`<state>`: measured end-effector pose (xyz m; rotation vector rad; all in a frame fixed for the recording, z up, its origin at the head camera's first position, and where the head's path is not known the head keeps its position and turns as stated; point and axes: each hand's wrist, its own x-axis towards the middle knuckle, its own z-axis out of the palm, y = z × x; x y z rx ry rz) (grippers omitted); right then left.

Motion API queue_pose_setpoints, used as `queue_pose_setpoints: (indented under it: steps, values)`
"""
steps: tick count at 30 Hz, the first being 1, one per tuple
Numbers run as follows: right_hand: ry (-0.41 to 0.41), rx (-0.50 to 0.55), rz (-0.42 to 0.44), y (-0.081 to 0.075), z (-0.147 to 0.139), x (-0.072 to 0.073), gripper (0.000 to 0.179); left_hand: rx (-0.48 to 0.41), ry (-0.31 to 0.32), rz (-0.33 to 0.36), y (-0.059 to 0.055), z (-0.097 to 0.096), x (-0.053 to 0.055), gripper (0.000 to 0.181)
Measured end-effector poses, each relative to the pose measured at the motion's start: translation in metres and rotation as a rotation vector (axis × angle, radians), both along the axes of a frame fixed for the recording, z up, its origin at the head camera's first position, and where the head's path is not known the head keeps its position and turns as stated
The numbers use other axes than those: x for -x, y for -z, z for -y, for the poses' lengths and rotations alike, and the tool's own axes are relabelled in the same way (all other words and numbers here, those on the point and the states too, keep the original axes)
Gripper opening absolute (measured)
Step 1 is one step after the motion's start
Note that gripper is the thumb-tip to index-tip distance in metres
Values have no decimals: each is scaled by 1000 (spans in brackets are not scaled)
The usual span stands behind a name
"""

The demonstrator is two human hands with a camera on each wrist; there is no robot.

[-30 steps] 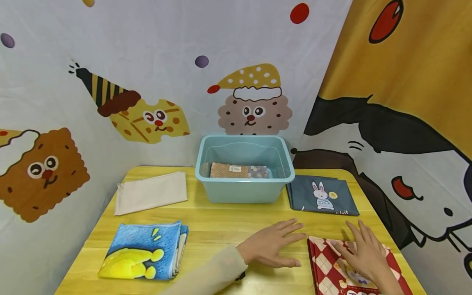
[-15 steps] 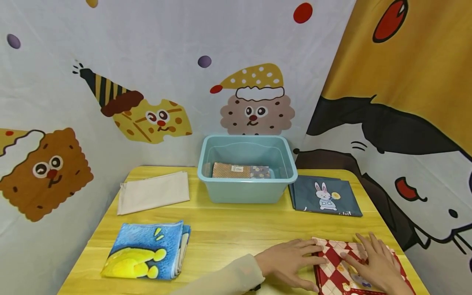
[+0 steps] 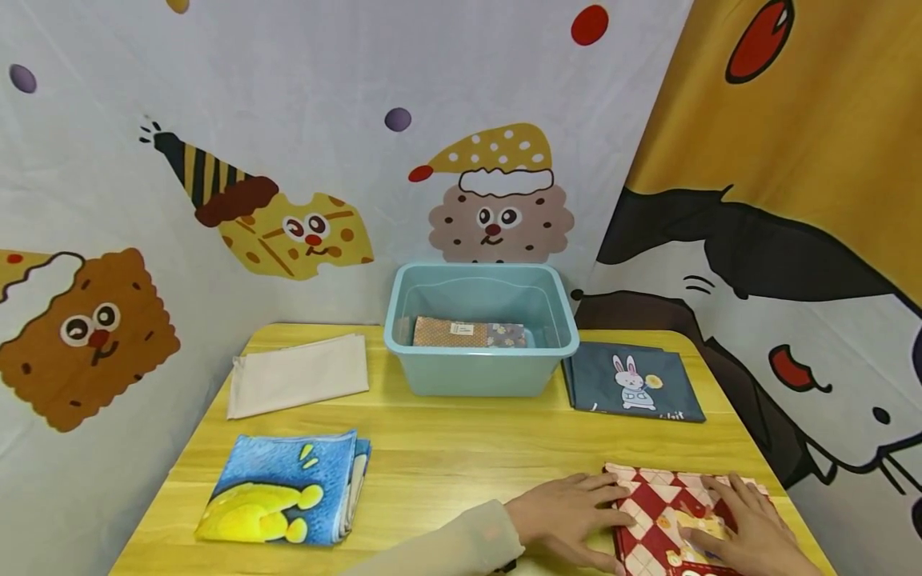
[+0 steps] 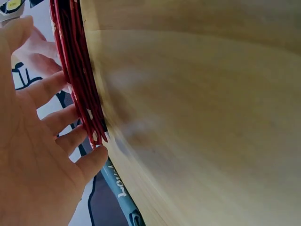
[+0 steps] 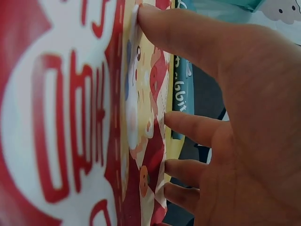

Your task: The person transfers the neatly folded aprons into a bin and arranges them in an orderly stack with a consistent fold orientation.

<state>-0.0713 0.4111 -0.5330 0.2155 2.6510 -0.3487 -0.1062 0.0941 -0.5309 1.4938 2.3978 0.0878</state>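
Observation:
A folded red-and-cream checkered cloth (image 3: 651,500) with a cartoon print lies at the table's front right. My left hand (image 3: 569,516) is at its left edge, fingers extended onto the border. In the left wrist view, those fingertips touch the stacked red folds of the cloth (image 4: 77,80). My right hand (image 3: 759,532) rests on the cloth's right part with fingers spread. The right wrist view has the thumb and fingertips of this hand (image 5: 244,108) on the printed surface. Neither hand grips the cloth.
A light blue plastic bin (image 3: 479,372) stands at the back, with a folded patterned cloth (image 3: 454,332) inside. Right of it lies a dark folded cloth with a rabbit (image 3: 637,384). A cream folded cloth (image 3: 302,376) and a blue-and-yellow one (image 3: 288,480) lie at left on the table (image 3: 432,456).
My left hand has moved right and toward me, from beside the red cloth onto its left edge. My right hand has lowered slightly onto the cloth. The other cloths stay put.

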Motion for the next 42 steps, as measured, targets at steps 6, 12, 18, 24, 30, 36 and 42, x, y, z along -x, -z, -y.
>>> queue_pose_setpoints:
  steps: [6, 12, 18, 24, 30, 36, 42]
  values:
    - [-26, -9, -30, 4, 1, 2, 120, -7, -30, 49, 1, 1, 1, 59]
    - [-47, -10, -55, 7, 5, 6, 118, -40, -51, 61, 1, 6, 5, 56]
    - [-42, 16, -67, 3, 10, 9, 119, -81, -60, 33, 2, 11, 7, 56]
    - [-67, 22, -87, -3, 17, 11, 113, -86, -72, 57, 2, 16, 10, 55]
    - [-89, 31, -107, -6, 23, 13, 110, -97, -69, 60, 1, 21, 14, 53]
    - [-125, 34, -118, -9, 29, 16, 108, -111, -75, 32, 5, 28, 18, 52]
    - [-159, 36, -130, -11, 37, 21, 107, -139, -82, 23, 7, 38, 23, 53]
